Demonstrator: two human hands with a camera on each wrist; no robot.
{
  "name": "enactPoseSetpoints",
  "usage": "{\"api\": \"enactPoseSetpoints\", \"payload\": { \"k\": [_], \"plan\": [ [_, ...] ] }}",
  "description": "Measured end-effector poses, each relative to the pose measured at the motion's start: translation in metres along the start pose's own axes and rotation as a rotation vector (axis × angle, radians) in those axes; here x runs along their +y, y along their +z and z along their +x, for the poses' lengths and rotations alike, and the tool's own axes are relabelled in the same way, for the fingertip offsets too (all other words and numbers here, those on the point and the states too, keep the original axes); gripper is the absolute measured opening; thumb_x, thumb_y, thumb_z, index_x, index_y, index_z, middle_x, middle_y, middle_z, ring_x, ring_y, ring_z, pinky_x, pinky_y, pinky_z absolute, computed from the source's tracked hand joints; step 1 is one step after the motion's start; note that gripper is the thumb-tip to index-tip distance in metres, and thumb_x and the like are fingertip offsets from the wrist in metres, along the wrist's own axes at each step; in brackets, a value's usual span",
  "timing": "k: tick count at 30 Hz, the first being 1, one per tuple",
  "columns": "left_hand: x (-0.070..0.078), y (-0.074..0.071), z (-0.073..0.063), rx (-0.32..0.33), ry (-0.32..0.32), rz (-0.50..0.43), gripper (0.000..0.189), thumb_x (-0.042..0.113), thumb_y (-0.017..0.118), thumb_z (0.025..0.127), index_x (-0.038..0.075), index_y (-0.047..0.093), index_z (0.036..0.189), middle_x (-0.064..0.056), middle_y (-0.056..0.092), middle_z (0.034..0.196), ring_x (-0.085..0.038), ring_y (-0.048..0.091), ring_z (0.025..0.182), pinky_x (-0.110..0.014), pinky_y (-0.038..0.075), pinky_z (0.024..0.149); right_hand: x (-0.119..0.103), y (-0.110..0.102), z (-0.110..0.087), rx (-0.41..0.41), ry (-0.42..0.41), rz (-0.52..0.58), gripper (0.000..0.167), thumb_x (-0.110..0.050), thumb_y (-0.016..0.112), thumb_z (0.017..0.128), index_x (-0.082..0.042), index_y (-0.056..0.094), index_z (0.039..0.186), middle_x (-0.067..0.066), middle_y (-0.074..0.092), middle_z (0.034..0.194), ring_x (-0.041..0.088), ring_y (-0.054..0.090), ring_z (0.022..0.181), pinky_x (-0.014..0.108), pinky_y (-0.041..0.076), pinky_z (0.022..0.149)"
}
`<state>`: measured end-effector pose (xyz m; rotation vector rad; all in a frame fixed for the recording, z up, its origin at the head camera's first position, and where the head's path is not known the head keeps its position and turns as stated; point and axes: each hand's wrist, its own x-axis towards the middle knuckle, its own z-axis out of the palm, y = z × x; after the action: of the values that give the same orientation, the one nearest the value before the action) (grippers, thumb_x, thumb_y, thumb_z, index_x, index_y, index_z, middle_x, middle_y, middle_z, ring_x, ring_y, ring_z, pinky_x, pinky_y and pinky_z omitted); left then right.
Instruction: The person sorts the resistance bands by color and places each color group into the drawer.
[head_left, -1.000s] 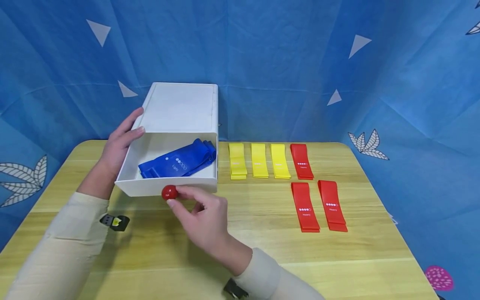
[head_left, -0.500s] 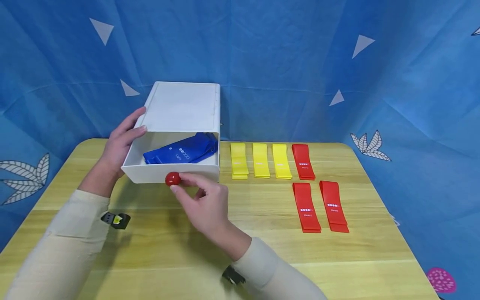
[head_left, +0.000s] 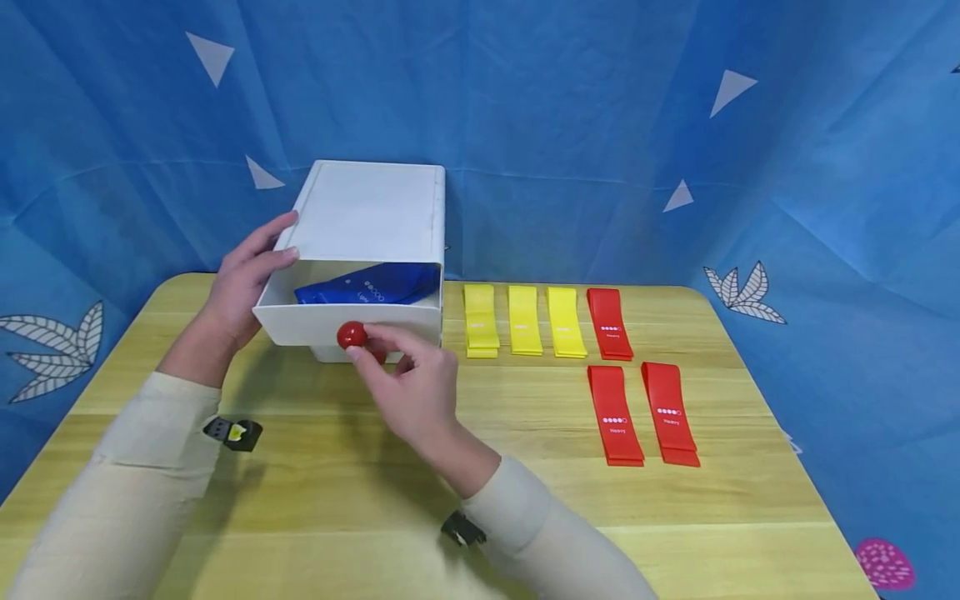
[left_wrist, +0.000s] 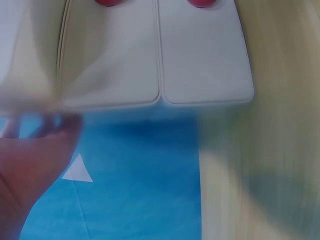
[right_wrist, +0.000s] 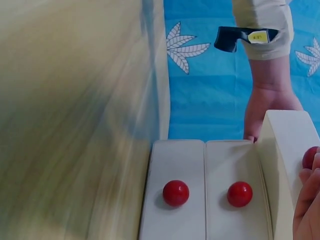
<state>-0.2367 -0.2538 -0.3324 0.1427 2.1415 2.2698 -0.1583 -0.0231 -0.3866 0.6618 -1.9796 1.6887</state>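
A white drawer cabinet [head_left: 378, 208] stands at the back left of the table. Its top drawer [head_left: 300, 325] is pulled part way out, and blue resistance bands [head_left: 360, 287] marked "Light" lie inside, partly hidden under the cabinet's top. My right hand [head_left: 420, 387] pinches the red knob [head_left: 352, 335] on the drawer's front between thumb and forefinger. My left hand [head_left: 234, 296] rests against the cabinet's left side, fingers extended near its upper edge. Two lower drawers, each with a round red knob [right_wrist: 176, 193], are closed in the right wrist view.
Right of the cabinet, three folded yellow bands [head_left: 524, 321] lie in a row with a red band [head_left: 609, 325]. Two more red bands [head_left: 617, 417], marked "Heavy", lie in front. A blue patterned cloth [head_left: 570, 125] hangs behind the wooden table [head_left: 337, 500].
The top drawer has slid inward, away from me, with my right hand on its knob. Less of the blue bands shows now. My left hand has stayed on the cabinet's side.
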Motion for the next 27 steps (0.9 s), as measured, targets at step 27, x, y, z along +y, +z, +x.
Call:
{"api": "enactPoseSetpoints", "payload": {
  "k": [27],
  "plan": [
    [0.001, 0.002, -0.001, 0.000, 0.047, 0.051, 0.054, 0.032, 0.046, 0.106, 0.021, 0.034, 0.158, -0.004, 0.024, 0.161, -0.025, 0.035, 0.134, -0.020, 0.044, 0.090, 0.021, 0.006, 0.034, 0.014, 0.097, -0.075, 0.023, -0.022, 0.076, 0.091, -0.012, 0.077, 0.112, -0.005, 0.075, 0.096, 0.006, 0.048, 0.045, 0.027, 0.044, 0.044]
  ]
}}
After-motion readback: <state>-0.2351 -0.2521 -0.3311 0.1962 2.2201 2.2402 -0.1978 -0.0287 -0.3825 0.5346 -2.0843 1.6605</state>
